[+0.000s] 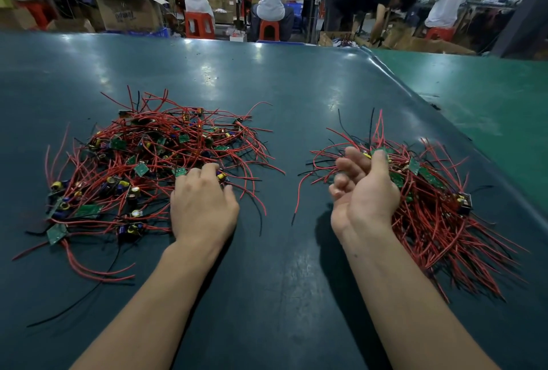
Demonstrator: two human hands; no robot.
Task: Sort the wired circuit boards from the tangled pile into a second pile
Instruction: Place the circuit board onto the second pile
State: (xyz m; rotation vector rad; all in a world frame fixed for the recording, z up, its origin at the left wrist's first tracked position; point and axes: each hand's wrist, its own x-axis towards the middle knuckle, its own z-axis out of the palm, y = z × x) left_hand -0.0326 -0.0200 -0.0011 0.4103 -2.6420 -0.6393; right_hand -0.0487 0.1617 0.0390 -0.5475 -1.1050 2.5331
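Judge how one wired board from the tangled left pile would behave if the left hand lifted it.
The left hand rests on the tangled pile. A board's thin red wires curve loosely, so they would probably droop. They cross many others, so neighbours would likely drag along. The boards look small, so probably light.

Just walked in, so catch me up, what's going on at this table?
A person is sorting wired circuit boards on a dark green table. The left hand reaches into the tangled pile, fingertips on a board. The right hand, fingers loosely curled, rests against the second pile.
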